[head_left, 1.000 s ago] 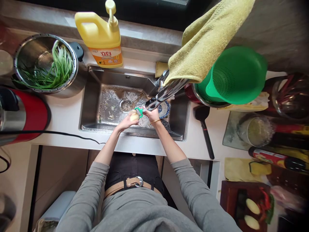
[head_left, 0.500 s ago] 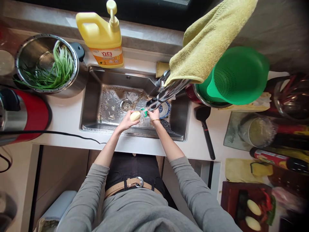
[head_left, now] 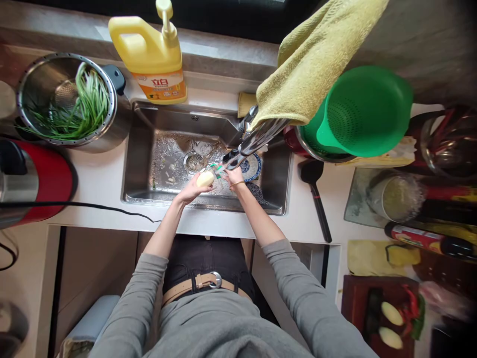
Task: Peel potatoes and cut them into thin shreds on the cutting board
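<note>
Over the sink, my left hand is closed around a pale peeled potato. My right hand sits just to its right, fingers closed on a small green peeler, partly hidden by the faucet spout and water. The chrome faucet slants down between me and the basin, its end right by both hands. Below my hands, water and pale scraps lie on the sink floor around the drain.
A blue-patterned plate and a dark scrubber lie in the sink's right side. A yellow towel hangs over the faucet. Left stands a pot of greens; right, a green colander and black spatula.
The potato and my left hand have shifted slightly left and down. My right hand has moved a little left, bringing the green peeler close beside the potato. The view has shifted slightly.
</note>
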